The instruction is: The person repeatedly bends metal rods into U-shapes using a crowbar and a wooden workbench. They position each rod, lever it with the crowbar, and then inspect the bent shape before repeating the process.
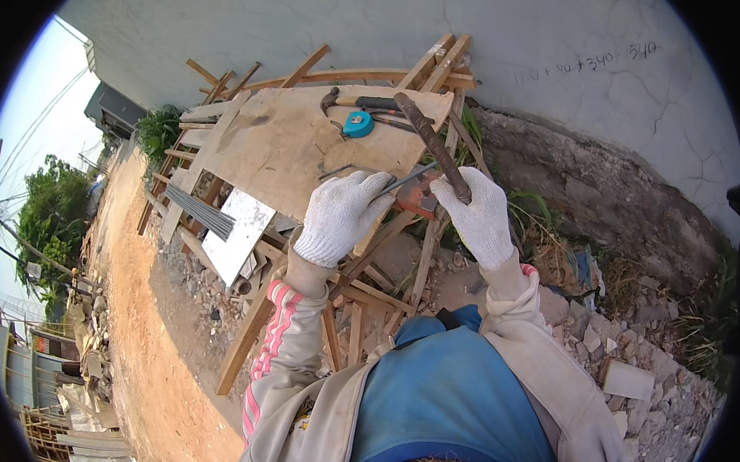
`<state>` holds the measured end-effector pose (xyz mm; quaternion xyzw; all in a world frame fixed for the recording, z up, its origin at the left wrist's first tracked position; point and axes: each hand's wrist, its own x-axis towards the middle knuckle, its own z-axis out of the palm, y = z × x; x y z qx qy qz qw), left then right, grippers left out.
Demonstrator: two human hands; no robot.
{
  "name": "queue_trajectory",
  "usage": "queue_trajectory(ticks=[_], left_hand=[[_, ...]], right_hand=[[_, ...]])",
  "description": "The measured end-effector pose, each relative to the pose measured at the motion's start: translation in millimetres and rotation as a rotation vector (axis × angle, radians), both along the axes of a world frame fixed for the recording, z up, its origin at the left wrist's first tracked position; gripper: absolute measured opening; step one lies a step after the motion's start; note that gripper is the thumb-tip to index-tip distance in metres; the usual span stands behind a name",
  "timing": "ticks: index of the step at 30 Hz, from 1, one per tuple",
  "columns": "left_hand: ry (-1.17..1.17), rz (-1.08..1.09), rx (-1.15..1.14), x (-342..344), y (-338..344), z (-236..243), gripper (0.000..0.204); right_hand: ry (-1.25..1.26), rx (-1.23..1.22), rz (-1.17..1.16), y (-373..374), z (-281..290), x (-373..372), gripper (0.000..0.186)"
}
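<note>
My left hand (343, 219), in a white knit glove, is closed around a thin grey metal rod (408, 177) at the near edge of a plywood work board (282, 151). The rod runs toward a reddish block (419, 197) fixed at the board's corner. In its own white glove, my right hand (478, 218) grips the lower end of a thick, rusty brown bar (429, 136), which slants up and left over the board. The rod's far end lies close to this bar; whether they touch I cannot tell.
On the board lie a claw hammer (368, 102), a teal tape measure (358, 125) and a dark-handled hand tool (395, 122). A bundle of grey rods (199, 212) rests beside a white panel (238, 234). Timber legs (247, 342) and rubble (621, 382) surround the bench; a wall (314, 19) stands behind.
</note>
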<state>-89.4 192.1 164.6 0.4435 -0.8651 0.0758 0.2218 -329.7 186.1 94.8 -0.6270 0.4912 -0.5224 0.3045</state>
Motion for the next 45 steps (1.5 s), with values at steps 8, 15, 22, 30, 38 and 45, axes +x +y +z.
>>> queue_trajectory(ticks=[8, 15, 22, 30, 38, 45], left_hand=[[-0.077, -0.201, 0.263, -20, -33, 56, 0.024], [0.138, -0.308, 0.218, -41, -67, 72, 0.031], [0.615, -0.013, -0.059, -81, -22, 6, 0.023], [0.801, -0.090, 0.515, -115, -25, -33, 0.032], [0.765, -0.046, 0.454, -127, -9, -26, 0.032], [0.710, -0.196, 0.329, -99, -6, -38, 0.033]], right_hand=[[0.279, -0.586, 0.077, -24, 35, -38, 0.030], [0.054, -0.200, 0.288, -26, 33, -53, 0.029], [-0.341, 0.113, 0.228, -22, 14, -59, 0.026], [-0.523, 0.158, 0.228, -2, -10, -53, 0.022], [-0.448, 0.093, 0.119, 11, -14, -57, 0.021], [-0.463, 0.103, 0.117, 11, -9, -53, 0.023]])
